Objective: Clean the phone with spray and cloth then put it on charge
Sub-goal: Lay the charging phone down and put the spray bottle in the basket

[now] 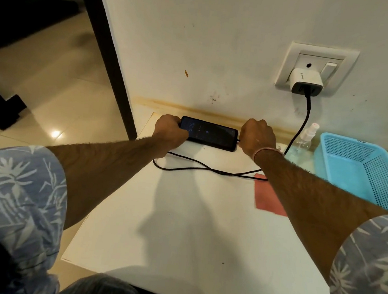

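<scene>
Step in hand: charging, last of task. Left edge of counter [192, 218] just beside left grip [169, 130], curled round end of phone [210, 134]. Phone flat against wall, screen lit, bolt icon showing. Right grip [257, 139] closed on cable [209, 170] plug at phone's other end. Next, judged: let go, lift clear of cable loop. Cloth [266, 197], spray [306, 137], basket [346, 148] crowd right; front open.
</scene>
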`<state>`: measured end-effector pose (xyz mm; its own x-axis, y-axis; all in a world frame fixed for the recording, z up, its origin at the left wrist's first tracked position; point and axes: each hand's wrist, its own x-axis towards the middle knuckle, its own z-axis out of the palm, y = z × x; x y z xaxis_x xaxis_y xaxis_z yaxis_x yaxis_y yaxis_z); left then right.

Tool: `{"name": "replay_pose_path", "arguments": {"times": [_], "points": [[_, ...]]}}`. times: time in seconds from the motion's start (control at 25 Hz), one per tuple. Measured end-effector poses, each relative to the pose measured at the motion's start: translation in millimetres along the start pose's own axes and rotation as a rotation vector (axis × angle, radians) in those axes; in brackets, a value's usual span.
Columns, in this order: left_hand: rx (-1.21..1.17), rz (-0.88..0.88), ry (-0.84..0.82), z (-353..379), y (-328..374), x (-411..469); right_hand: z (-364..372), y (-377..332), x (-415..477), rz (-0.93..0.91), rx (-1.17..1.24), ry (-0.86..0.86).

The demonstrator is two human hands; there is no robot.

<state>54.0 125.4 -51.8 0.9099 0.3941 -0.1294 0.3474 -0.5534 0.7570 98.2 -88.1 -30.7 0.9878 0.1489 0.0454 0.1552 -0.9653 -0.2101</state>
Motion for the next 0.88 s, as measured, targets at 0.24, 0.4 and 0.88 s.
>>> {"name": "replay_pose_path", "arguments": {"times": [0.24,0.4,0.88], "points": [[-0.043,0.0,0.007,0,-5,1,4,2,-1,0.028,0.057,0.008],[-0.047,0.014,0.012,0,-5,-1,5,3,0,0.008,0.056,0.002],[0.681,0.337,-0.322,-5,37,19,4,7,3,-0.014,0.104,-0.06]]}}
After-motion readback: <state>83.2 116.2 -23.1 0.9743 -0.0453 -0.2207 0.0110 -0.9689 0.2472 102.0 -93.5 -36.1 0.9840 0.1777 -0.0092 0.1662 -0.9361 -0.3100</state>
